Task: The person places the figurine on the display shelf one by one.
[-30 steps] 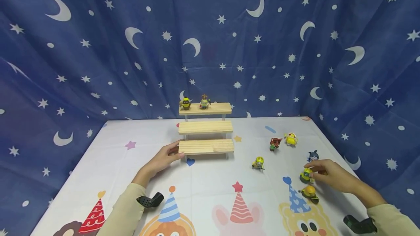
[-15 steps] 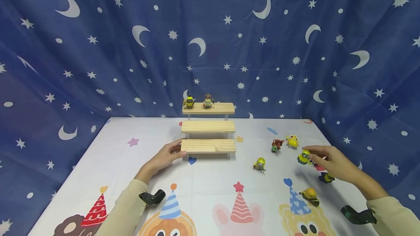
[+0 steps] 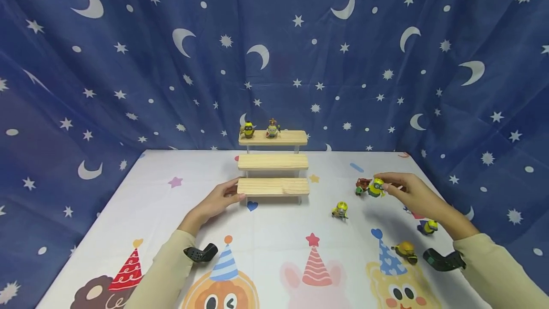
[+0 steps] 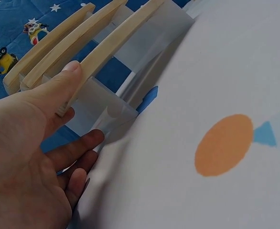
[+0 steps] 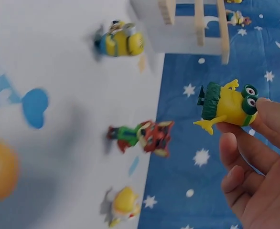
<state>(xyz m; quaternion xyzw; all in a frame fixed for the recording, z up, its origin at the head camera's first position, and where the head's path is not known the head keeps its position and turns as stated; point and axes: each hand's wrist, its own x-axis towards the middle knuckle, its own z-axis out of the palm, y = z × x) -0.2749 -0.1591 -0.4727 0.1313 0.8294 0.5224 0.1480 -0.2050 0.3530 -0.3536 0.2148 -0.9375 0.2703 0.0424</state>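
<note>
My right hand [image 3: 407, 192] pinches a yellow minion figurine [image 5: 230, 107] with green goggles and a green skirt, raised over the table's right side. In the head view it overlaps a red fox figurine [image 3: 361, 185] in green clothes. My left hand [image 3: 216, 204] grips the left end of the lowest step of a three-tier wooden display stand [image 3: 272, 161], thumb on the board and fingers beneath and behind. On the top step stand a minion with black goggles [image 3: 247, 130] and a crowned minion [image 3: 272, 129].
A minion [image 3: 340, 210] stands right of the display stand. Farther right are another minion [image 3: 428, 226] and an orange-and-yellow figure [image 3: 405, 250]. The right wrist view shows a yellow-and-white figure [image 5: 125, 202] beyond the fox. A starry blue curtain [image 3: 274, 51] hangs behind.
My right hand has lifted the green-skirted minion from beside the other figures and carried it leftward and away from me, toward the fox. The left hand keeps its hold on the stand.
</note>
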